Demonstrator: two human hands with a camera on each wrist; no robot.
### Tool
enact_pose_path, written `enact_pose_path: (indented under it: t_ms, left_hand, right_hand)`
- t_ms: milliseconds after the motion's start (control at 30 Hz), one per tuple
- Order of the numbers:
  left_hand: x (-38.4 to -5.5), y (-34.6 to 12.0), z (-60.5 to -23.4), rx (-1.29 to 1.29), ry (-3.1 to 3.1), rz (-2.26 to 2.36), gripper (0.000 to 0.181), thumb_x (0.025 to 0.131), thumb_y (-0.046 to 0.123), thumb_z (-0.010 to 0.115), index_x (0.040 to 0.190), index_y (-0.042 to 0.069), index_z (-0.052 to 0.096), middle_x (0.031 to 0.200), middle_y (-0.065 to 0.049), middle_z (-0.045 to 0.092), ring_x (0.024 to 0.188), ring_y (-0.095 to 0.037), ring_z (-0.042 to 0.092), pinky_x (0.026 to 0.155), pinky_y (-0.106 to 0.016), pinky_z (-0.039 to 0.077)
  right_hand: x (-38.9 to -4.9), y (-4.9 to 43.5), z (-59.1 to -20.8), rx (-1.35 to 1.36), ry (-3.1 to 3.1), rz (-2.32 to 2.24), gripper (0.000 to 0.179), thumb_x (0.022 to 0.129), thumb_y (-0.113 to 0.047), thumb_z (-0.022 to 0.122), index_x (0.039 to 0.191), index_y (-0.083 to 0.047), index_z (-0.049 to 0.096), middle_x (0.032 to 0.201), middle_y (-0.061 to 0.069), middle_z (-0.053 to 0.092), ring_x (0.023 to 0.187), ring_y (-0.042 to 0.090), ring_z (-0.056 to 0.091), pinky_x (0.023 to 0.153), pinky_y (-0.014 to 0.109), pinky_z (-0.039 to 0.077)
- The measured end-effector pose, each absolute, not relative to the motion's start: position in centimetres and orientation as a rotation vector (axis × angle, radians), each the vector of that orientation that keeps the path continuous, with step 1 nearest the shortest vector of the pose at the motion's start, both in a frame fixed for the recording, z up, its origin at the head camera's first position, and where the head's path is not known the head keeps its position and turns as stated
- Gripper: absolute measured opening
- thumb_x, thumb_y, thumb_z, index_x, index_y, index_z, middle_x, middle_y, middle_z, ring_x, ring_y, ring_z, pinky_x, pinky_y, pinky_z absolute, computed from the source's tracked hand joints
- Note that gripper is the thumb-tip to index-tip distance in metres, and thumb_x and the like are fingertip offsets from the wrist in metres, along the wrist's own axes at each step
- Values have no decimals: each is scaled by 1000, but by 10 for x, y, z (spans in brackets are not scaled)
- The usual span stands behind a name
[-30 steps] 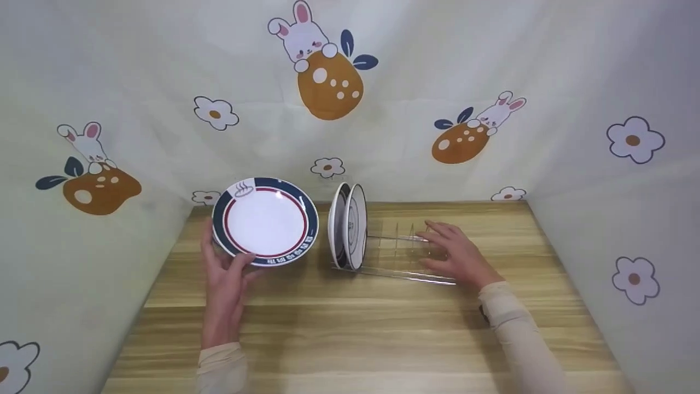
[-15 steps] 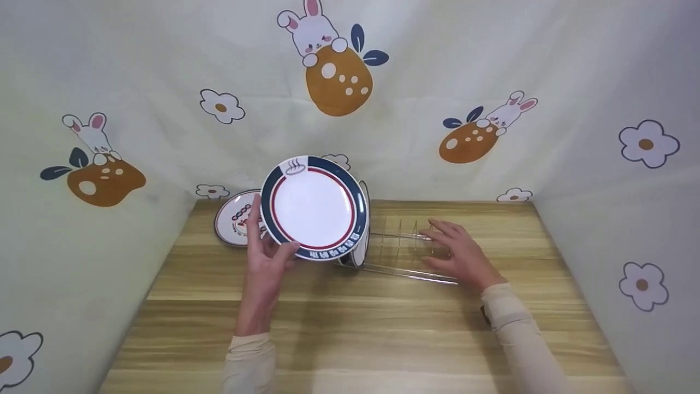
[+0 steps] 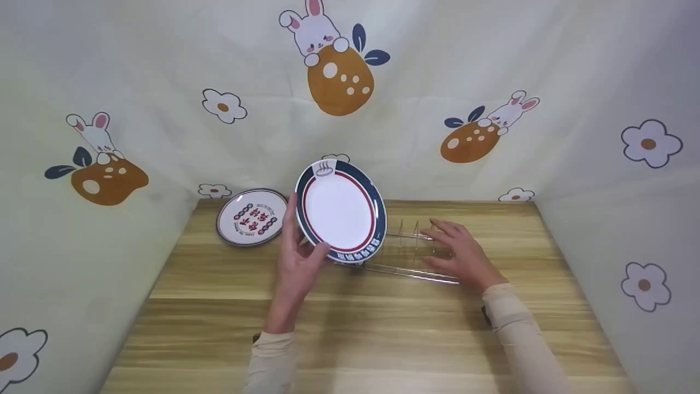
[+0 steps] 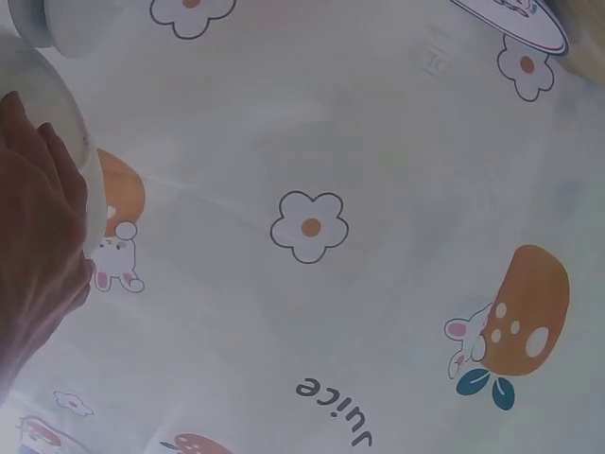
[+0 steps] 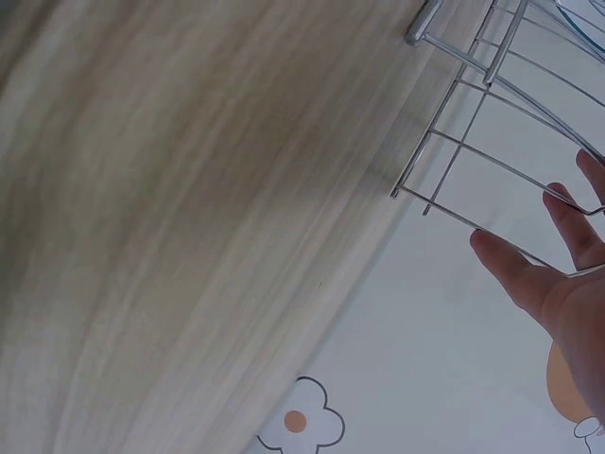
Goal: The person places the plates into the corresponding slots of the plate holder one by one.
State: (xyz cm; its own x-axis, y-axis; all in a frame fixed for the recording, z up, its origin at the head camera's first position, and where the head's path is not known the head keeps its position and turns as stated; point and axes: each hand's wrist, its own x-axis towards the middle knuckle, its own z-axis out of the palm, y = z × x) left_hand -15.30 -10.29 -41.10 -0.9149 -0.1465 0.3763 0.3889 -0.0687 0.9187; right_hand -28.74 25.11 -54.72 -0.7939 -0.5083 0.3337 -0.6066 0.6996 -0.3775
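Observation:
My left hand [image 3: 301,265] grips a white plate [image 3: 339,213] by its lower left rim, thumb on the front and fingers behind. The plate has a wide navy band, a red ring and a small steaming-bowl mark. It is raised and tilted in front of the left end of a wire dish rack [image 3: 410,275], hiding that end in the head view. The left wrist view shows edges of other white plates [image 4: 85,24] near the held plate's back. My right hand [image 3: 462,254] touches the rack's right end with spread, fairly straight fingers; the right wrist view shows the thumb [image 5: 515,270] against a wire.
Another plate [image 3: 252,217] with red lettering and a dark rim lies at the back left of the wooden table [image 3: 383,339]. Pale cloth [image 3: 404,153] printed with rabbits, fruit and flowers hangs behind and along both sides.
My left hand has carried the navy-banded plate rightward to the rack and turned it somewhat. The plate lying at back left has come into sight. My right hand stays at the rack's right end.

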Motion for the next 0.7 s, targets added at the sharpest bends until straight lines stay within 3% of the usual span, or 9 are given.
enact_pose_path:
  t_ms: [133, 300, 433, 567, 700]
  left_hand:
    - [-155, -90, -410, -262, -1893, -1965, 96, 78, -16, 63, 156, 20, 19, 153, -15, 28, 124, -38, 48, 94, -44, 53]
    - [-156, -77, -407, -230, -1896, -1937, 97, 75, -18, 61, 156, 15, 18, 155, -15, 24, 124, -40, 48, 90, -43, 55]
    - [-163, -70, -418, -175, -1883, -1866, 98, 73, -19, 59, 155, 19, 21, 157, -12, 23, 123, -39, 48, 88, -40, 56]
    - [-173, -66, -434, -135, -1910, -1711, 101, 71, -19, 59, 155, 25, 24, 157, -1, 26, 130, -30, 44, 94, -35, 52]
    - [-171, -63, -436, -69, -1984, -1545, 103, 70, -17, 61, 155, 28, 22, 157, 7, 27, 135, -20, 39, 108, -35, 40]
  right_hand:
    - [-287, 252, -548, 891, -2712, 716, 63, 83, -53, 70, 139, -30, 54, 152, 1, 38, 137, 29, 31, 105, 61, 35]
    - [-288, 252, -548, 898, -2712, 705, 64, 83, -55, 69, 140, -31, 53, 152, 3, 38, 137, 29, 31, 107, 59, 34]
    - [-288, 253, -547, 898, -2714, 699, 63, 83, -54, 69, 140, -32, 53, 153, 2, 37, 137, 29, 31, 107, 59, 34]
    - [-288, 252, -547, 899, -2707, 701, 63, 83, -52, 70, 140, -31, 53, 152, 3, 38, 137, 30, 32, 106, 61, 35]
    - [-287, 252, -548, 903, -2693, 701, 63, 83, -52, 70, 139, -30, 54, 152, 4, 39, 137, 31, 32, 106, 61, 35]
